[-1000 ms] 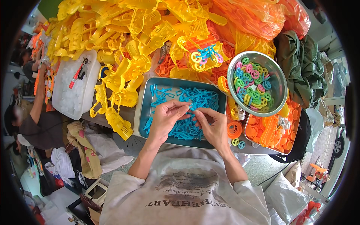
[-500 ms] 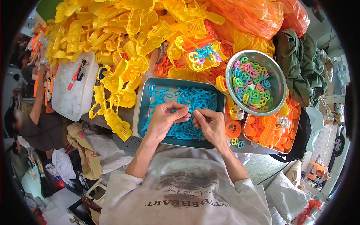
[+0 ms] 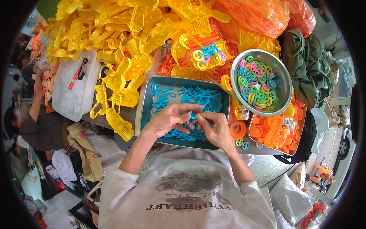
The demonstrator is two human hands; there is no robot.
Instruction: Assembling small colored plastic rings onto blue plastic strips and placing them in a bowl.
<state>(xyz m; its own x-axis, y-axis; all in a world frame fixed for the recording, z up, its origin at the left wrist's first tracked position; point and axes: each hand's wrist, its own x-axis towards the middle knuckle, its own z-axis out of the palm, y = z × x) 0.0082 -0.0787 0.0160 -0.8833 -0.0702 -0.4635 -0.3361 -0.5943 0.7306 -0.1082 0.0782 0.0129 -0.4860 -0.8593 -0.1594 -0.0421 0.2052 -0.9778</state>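
Over the near edge of the grey tray (image 3: 146,110), our left hand (image 3: 167,120) and right hand (image 3: 215,128) pinch, fingertips together, one small blue plastic piece (image 3: 193,116) from its heap, which we judge light, stiff, slightly slippery, best gripped at its ends.

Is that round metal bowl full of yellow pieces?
No, the metal bowl holds small rings in mixed green, pink, blue and yellow, not yellow pieces alone.

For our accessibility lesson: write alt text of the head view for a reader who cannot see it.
Both hands, left hand and right hand, meet over a tray of blue plastic pieces, pinching one between them. Yellow plastic parts are heaped behind, and a metal bowl of coloured rings sits to the right.
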